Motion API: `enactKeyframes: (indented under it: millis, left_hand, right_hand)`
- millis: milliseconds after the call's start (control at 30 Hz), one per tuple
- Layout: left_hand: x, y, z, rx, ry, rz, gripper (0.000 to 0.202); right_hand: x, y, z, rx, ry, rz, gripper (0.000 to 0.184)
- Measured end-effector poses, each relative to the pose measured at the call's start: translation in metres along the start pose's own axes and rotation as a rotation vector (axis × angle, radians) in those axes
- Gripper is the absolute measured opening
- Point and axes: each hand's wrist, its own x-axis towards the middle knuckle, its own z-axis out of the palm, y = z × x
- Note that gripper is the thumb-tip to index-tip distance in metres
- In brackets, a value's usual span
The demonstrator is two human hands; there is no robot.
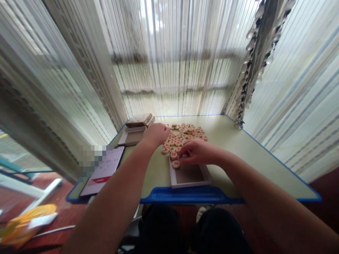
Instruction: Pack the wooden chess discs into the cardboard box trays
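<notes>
Many round wooden chess pieces [185, 132] with red and dark characters lie spread on the pale green table [238, 155]. A shallow grey box [192, 174] with a white rim sits near the front edge, with two pieces in its far left corner. My right hand [197, 152] rests over the box's far edge, fingers pressed down on pieces there. My left hand [156, 134] is curled into a loose fist at the left edge of the pile; what it holds is hidden.
A second grey tray [131, 136] and a folded brown board [139, 120] lie at the table's far left. A phone [103, 171] lies at the front left. Sheer striped curtains surround the table. A blue ledge [185, 194] runs along the front edge.
</notes>
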Motion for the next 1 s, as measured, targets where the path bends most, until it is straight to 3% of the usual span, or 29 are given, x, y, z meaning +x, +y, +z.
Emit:
enactKeyframes:
  millis: [133, 267, 433, 567, 700, 1000]
  left_hand:
    - [0.000, 0.005, 0.019, 0.027, 0.131, 0.046, 0.053]
    - [-0.002, 0.009, 0.029, 0.011, 0.174, 0.059, 0.054]
    - [0.001, 0.007, 0.032, -0.074, 0.274, -0.005, 0.053]
    - [0.006, 0.004, 0.033, -0.336, 0.347, -0.080, 0.057]
    - [0.011, 0.003, 0.036, -0.551, 0.390, -0.134, 0.060]
    - [0.016, 0.004, 0.039, -0.541, 0.444, -0.153, 0.055]
  right_hand:
    - [-0.001, 0.004, 0.004, -0.020, 0.002, 0.000, 0.023]
    - [0.002, 0.004, 0.010, -0.043, -0.003, -0.051, 0.027]
    - [0.002, 0.004, 0.014, -0.064, 0.029, -0.047, 0.023]
    - [0.000, 0.004, 0.015, -0.055, 0.007, 0.002, 0.022]
    - [0.001, 0.002, 0.016, -0.089, 0.020, -0.047, 0.023]
    - [0.002, -0.001, 0.019, -0.150, 0.026, -0.075, 0.021]
